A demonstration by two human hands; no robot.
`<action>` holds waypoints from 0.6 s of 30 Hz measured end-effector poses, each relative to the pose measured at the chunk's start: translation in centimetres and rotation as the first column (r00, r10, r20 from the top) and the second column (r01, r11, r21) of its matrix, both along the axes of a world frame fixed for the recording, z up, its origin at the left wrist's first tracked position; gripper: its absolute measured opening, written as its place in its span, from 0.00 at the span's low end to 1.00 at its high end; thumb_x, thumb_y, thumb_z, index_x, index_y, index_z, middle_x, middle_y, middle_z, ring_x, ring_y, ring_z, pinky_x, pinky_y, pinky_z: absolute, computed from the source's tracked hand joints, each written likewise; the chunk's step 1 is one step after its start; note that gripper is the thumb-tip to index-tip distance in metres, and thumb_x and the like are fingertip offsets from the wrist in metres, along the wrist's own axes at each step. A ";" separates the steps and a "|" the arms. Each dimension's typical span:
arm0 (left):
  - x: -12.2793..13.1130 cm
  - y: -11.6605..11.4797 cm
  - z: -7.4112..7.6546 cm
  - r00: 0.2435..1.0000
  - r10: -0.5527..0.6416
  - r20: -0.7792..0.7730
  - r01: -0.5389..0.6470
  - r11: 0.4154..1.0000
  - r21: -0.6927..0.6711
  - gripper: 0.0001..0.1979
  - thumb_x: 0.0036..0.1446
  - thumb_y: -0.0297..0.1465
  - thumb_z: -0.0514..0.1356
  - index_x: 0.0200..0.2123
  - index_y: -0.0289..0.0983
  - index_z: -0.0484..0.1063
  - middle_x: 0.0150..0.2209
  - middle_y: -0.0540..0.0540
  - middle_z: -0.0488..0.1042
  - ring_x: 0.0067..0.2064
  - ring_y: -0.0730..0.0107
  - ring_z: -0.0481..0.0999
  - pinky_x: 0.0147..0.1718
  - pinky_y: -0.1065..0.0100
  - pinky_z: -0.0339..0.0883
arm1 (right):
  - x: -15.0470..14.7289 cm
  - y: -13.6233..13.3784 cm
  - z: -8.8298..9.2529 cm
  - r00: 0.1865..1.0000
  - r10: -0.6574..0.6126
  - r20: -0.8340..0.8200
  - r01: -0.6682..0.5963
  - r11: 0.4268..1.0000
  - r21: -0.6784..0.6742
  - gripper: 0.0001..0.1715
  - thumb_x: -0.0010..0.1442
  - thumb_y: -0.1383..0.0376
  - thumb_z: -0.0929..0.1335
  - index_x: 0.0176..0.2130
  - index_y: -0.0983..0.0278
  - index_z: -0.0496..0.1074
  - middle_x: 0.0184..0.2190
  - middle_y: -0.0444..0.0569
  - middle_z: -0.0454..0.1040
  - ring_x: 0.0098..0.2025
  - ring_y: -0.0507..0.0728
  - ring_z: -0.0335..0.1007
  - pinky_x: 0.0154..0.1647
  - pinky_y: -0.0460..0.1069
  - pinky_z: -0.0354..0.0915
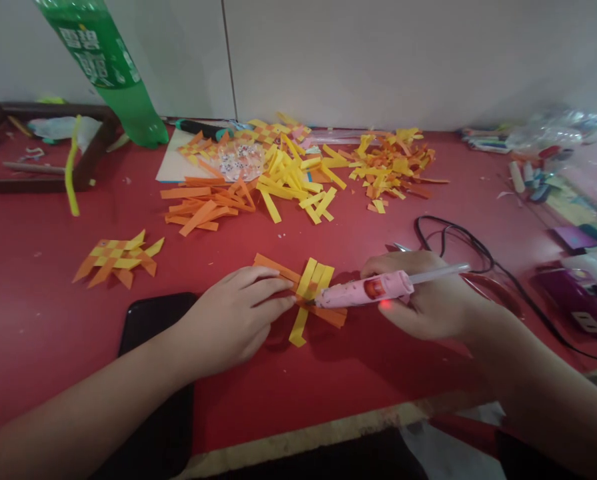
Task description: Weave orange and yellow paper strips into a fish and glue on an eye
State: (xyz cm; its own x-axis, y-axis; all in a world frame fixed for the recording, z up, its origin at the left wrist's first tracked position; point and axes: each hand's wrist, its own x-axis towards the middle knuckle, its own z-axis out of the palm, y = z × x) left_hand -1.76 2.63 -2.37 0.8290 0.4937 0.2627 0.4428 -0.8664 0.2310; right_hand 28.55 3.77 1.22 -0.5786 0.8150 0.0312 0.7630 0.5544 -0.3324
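A small woven piece of orange and yellow paper strips (309, 285) lies on the red table in front of me, its strip ends fanning out. My left hand (233, 313) comes from the left, fingertips pressed together on the orange strips and holding them down. In my right hand (423, 300) is a pink hot glue gun (363, 289), its fingers wrapped around the handle. A clear glue stick (441, 272) pokes out of its back, and a red light glows under the body. The nozzle points left and meets the middle of the weave, close to my left fingertips.
A finished-looking woven paper fish (118, 259) lies left, above a black phone (151, 320). Behind are orange strips (208, 203), yellow strips (291, 173) and paper scraps (391, 163). A green bottle (123, 93) stands beside a dark tray (95, 160). A black cord (483, 250) curls right.
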 end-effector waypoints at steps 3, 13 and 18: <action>0.0 0.0 -0.1 1.000 0.007 0.008 -0.007 1.000 -0.006 0.20 0.63 0.23 0.50 0.52 0.32 0.76 0.54 0.41 0.77 0.55 0.53 0.73 0.57 0.49 0.70 | -0.6 0.1 1.1 0.988 0.045 0.148 -0.051 0.998 0.031 0.06 0.51 0.62 0.61 0.25 0.61 0.61 0.20 0.43 0.66 0.22 0.54 0.60 0.27 0.50 0.49; 0.0 -0.1 -0.4 0.997 0.045 0.055 -0.043 0.998 -0.046 0.19 0.63 0.24 0.51 0.52 0.36 0.77 0.53 0.43 0.77 0.54 0.53 0.72 0.54 0.49 0.71 | -4.3 0.5 5.5 0.876 0.062 0.478 -0.109 0.992 0.071 0.09 0.51 0.61 0.62 0.23 0.61 0.59 0.18 0.47 0.69 0.18 0.53 0.55 0.23 0.49 0.41; 0.0 -0.1 -0.4 0.999 0.037 0.030 -0.036 0.998 -0.061 0.19 0.62 0.24 0.53 0.52 0.36 0.76 0.54 0.42 0.76 0.55 0.52 0.71 0.55 0.48 0.69 | -5.9 -0.4 6.6 0.839 0.125 0.530 -0.232 0.963 0.140 0.12 0.53 0.58 0.64 0.23 0.61 0.63 0.16 0.48 0.67 0.17 0.53 0.53 0.24 0.50 0.39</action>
